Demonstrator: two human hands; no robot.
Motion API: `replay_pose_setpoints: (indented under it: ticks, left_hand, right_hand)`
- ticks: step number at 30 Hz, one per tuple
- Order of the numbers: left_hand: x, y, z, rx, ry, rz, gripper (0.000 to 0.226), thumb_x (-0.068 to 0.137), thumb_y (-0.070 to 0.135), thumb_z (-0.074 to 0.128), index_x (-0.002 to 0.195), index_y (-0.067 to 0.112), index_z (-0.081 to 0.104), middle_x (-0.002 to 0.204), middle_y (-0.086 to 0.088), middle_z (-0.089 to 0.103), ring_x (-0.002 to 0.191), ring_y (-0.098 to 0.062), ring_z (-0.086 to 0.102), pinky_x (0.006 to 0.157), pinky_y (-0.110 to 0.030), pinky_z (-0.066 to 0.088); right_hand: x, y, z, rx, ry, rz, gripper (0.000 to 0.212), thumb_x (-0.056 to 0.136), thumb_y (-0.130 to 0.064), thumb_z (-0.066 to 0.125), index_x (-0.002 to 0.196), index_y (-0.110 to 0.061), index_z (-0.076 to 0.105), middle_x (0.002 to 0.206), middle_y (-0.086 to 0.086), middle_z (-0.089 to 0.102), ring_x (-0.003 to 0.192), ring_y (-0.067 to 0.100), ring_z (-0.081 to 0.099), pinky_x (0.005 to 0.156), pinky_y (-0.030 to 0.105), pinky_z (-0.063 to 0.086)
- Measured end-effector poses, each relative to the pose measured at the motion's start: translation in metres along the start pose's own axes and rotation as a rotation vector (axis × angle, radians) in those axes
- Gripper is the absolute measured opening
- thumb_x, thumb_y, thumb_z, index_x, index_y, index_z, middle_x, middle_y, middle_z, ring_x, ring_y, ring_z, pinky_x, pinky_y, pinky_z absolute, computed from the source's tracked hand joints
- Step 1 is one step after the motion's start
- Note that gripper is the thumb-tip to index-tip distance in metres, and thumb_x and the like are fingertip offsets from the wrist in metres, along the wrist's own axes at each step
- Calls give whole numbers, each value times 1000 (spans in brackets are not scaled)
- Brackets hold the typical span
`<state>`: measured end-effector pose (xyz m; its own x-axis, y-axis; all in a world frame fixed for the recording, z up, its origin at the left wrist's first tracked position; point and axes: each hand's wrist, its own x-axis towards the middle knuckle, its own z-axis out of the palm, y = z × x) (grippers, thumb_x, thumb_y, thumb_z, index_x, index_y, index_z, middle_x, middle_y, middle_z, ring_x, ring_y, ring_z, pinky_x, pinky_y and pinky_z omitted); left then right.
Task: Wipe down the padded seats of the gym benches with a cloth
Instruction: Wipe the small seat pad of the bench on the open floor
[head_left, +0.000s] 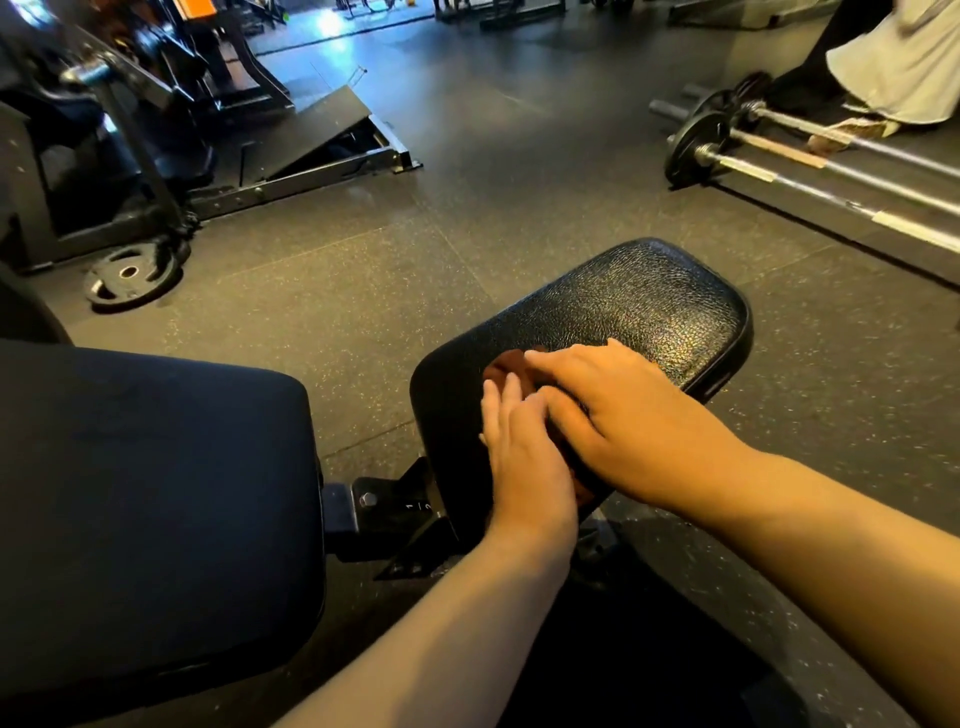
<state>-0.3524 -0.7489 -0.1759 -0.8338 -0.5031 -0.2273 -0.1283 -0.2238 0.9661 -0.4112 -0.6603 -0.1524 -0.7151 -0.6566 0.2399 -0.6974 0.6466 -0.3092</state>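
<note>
Hands are pressing a reddish cloth (511, 370) flat on the seat pad (639, 306)'s near end: left hand (519, 441) and right hand (618, 410), fingers straight, overlapping. Cloth could bunch, missing the pad's far end.

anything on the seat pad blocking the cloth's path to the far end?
Nothing visible. Both hands, left and right, press the cloth flat at the near end of the seat pad; the rest of the pad ahead shows only bare black vinyl.
</note>
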Motion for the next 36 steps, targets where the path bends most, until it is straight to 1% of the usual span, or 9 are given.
replay_pose_setpoints:
  ticks: [2, 4, 9, 12, 16, 22, 27, 31, 36]
  left_hand:
    - [2, 5, 1, -241, -33, -62, 74, 72, 64, 51, 139, 34, 55, 149, 3, 50, 139, -10, 43, 119, -37, 30]
    - [5, 9, 2, -329, 42, -62, 56, 90, 48, 49, 138, 20, 57, 130, 5, 65, 119, -2, 59, 103, -22, 43]
    - [8, 14, -4, -291, 228, -35, 41, 102, 32, 44, 142, 28, 50, 122, 10, 63, 101, 5, 58, 79, -15, 43]
    - [7, 17, -3, -218, 262, -5, 39, 101, 23, 43, 138, 28, 55, 122, 12, 62, 103, 6, 56, 84, -18, 43]
    - [14, 23, -5, -99, 244, -2, 44, 101, 19, 39, 144, 26, 48, 138, 8, 54, 121, -3, 50, 104, -25, 37]
    - [13, 22, -7, -9, 167, -33, 50, 102, 20, 38, 151, 30, 37, 150, 11, 43, 126, 1, 38, 103, -23, 25]
    - [17, 23, -10, -8, 188, -49, 49, 102, 21, 38, 150, 31, 39, 149, 11, 44, 132, -5, 41, 113, -29, 29]
    - [22, 25, -8, -49, 243, -56, 47, 101, 18, 39, 147, 29, 44, 141, 8, 51, 124, -9, 49, 103, -29, 39]
    - [21, 25, -9, 1, 202, -67, 49, 101, 20, 38, 149, 30, 40, 148, 11, 45, 132, -6, 42, 115, -32, 29]
  right_hand:
    - [1, -12, 4, -57, -64, 41, 70, 92, -51, 9, 150, -32, 43, 145, 4, 51, 138, 25, 41, 120, 51, 14]
    - [4, -23, 8, -142, -138, 105, 85, 80, -52, -7, 156, -35, 28, 158, 8, 33, 149, 29, 23, 122, 54, 1]
    - [12, -29, 11, -262, -256, 99, 96, 73, -57, -11, 159, -22, 11, 164, 16, 7, 154, 31, 0, 120, 58, -12]
    - [14, -24, 11, -252, -259, 46, 70, 99, -46, 34, 159, -16, 15, 164, 19, 8, 154, 32, 2, 123, 50, -11]
    - [27, -14, -8, -257, -152, 31, 64, 96, -28, 52, 154, -13, 29, 163, 11, 22, 150, 29, 18, 123, 41, 1]
    - [54, 28, -32, -314, 102, 347, 50, 87, -21, 44, 134, -4, 48, 143, 20, 43, 134, 38, 38, 119, 50, 21]
    - [74, 2, 7, -309, 25, 163, 50, 93, -21, 49, 140, -7, 43, 150, 17, 37, 140, 33, 32, 120, 46, 22]
    - [80, -13, 23, -250, -153, -27, 54, 98, -27, 50, 150, -17, 38, 161, 5, 27, 150, 23, 20, 123, 43, 11]
    - [94, 24, -7, -299, 54, 216, 42, 91, -25, 63, 132, -21, 53, 139, 0, 52, 133, 24, 46, 121, 51, 13]
